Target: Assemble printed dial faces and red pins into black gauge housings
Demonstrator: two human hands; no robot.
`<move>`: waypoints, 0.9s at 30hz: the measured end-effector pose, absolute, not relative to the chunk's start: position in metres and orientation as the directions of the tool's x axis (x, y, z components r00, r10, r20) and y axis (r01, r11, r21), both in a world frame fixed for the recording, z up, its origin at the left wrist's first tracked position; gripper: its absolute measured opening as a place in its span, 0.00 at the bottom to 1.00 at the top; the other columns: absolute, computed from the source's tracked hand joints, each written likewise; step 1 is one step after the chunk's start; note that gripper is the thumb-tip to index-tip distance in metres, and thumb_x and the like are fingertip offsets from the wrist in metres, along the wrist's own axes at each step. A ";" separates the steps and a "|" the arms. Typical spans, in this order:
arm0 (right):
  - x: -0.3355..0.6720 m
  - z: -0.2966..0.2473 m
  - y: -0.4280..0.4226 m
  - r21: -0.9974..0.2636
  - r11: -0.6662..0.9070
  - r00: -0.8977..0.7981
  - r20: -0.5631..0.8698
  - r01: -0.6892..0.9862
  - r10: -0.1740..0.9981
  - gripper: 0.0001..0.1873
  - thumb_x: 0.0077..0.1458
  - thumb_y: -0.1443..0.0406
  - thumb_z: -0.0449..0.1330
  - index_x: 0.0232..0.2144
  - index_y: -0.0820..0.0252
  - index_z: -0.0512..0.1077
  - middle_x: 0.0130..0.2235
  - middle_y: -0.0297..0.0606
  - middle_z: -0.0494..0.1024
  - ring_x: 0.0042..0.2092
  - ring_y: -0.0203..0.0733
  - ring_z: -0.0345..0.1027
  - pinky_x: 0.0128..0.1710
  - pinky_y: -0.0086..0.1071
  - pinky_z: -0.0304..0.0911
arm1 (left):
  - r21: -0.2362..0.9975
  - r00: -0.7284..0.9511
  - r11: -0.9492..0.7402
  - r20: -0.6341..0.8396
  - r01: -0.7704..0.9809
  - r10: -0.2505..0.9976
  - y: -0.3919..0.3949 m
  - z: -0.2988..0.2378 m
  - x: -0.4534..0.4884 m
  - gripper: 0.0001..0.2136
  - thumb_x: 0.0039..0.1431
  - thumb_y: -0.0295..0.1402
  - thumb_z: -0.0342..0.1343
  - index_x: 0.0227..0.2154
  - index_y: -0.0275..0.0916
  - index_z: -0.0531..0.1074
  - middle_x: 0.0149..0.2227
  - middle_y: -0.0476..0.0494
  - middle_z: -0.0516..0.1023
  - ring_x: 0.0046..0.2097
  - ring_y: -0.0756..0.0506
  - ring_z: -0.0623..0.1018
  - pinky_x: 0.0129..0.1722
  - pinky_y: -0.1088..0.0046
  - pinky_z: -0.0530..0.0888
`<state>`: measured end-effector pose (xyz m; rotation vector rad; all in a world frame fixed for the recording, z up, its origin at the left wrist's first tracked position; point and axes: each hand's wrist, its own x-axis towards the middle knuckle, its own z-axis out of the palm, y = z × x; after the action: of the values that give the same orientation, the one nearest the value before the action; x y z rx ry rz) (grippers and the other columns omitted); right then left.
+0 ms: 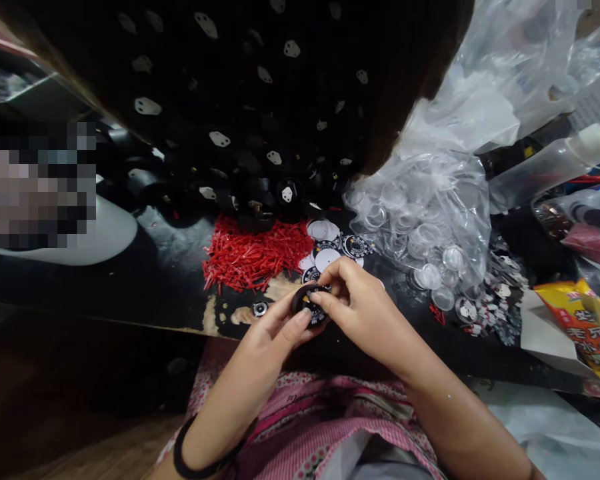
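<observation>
A small black round case with a printed dial face (312, 312) is held over the table's front edge. My left hand (275, 333) grips its left and lower side, thumb on the rim. My right hand (355, 293) is closed at the upper right of the dial, with thumb and fingertips pressed against it. Whether a small part sits between those fingertips is hidden. Just beyond lie loose printed dial discs (357, 245), some with the white side up, and a pile of thin red pointers (255, 253). A small round black-and-silver part (260, 308) rests left of my hands.
A large dark container (260, 100) with black round cases and pale metal plates rises behind. To the right are a plastic bag of clear round covers (425, 220), a heap of small parts (503, 300) and a yellow snack packet (580, 320). A white rounded object (110, 233) is left.
</observation>
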<state>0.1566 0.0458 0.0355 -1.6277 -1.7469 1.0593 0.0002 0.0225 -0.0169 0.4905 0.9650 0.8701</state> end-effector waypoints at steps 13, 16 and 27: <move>0.135 0.027 0.051 -0.807 0.141 -0.412 -0.134 0.573 0.901 0.09 0.63 0.69 0.56 0.44 0.58 0.72 0.44 0.36 0.79 0.43 0.38 0.72 0.45 0.33 0.63 | 0.804 -0.028 0.471 -0.515 -0.364 0.857 0.009 -0.025 -0.038 0.17 0.52 0.36 0.67 0.46 0.45 0.78 0.48 0.45 0.82 0.52 0.40 0.79 0.54 0.67 0.75; 0.114 0.015 0.068 -0.528 0.357 -0.444 -0.043 0.770 0.895 0.08 0.65 0.66 0.54 0.39 0.60 0.74 0.41 0.40 0.80 0.46 0.46 0.70 0.47 0.40 0.60 | 0.809 -0.195 0.346 -0.481 -0.475 0.855 0.013 -0.016 -0.050 0.12 0.57 0.35 0.63 0.44 0.42 0.77 0.47 0.44 0.82 0.51 0.42 0.80 0.54 0.68 0.75; 0.091 0.009 0.085 -0.332 0.405 -0.432 -0.011 0.852 0.902 0.06 0.63 0.65 0.55 0.36 0.62 0.71 0.38 0.41 0.79 0.42 0.47 0.70 0.43 0.41 0.57 | 0.710 -0.138 0.282 -0.471 -0.645 0.871 0.027 -0.008 -0.047 0.10 0.60 0.36 0.60 0.45 0.45 0.75 0.49 0.46 0.81 0.54 0.40 0.78 0.57 0.57 0.73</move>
<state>0.0914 0.0851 0.0086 -1.5683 -2.4862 0.4335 -0.0467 0.0266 -0.0081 0.2717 1.0774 1.3368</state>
